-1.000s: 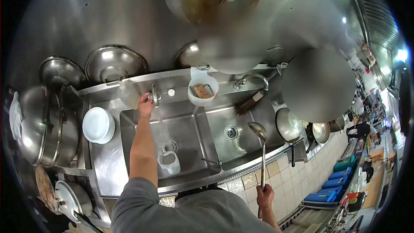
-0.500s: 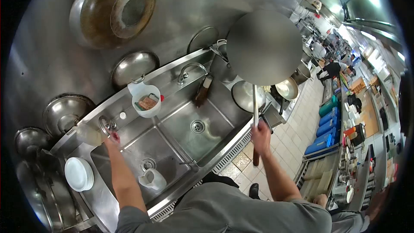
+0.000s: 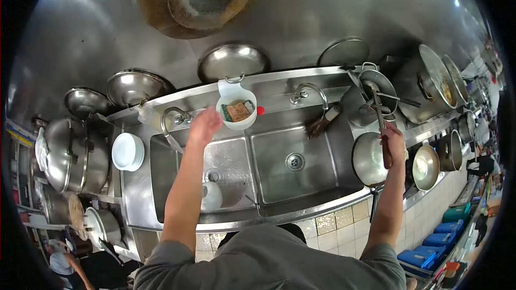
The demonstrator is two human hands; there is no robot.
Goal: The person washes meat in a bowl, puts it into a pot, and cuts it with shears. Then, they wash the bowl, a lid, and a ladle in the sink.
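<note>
My left hand (image 3: 205,126) is raised over the left sink basin, slightly blurred, fingers loosely stretched and holding nothing I can see. Just beyond it hangs a white plastic holder (image 3: 235,94) with a brown sponge (image 3: 237,111) and a green scrubbing pad. My right hand (image 3: 394,142) is closed round the wooden handle of a long metal utensil (image 3: 380,121). Its far end reaches over a tall pot (image 3: 357,102) holding other utensils, and I cannot make out its head. Below and left of that hand sits a metal wok (image 3: 371,160).
Two curved taps (image 3: 312,90) stand behind the basins. A white jug (image 3: 212,196) sits in the left basin; a brush (image 3: 325,121) lies in the right one. White plates (image 3: 128,151) are stacked at left. Pans (image 3: 425,166) stand at right, and a person (image 3: 67,263) is at lower left.
The view has turned toward the right-hand side of the sink. My left hand has left the left tap and moved toward the sponge holder. The utensil in my right hand is now over the pot.
</note>
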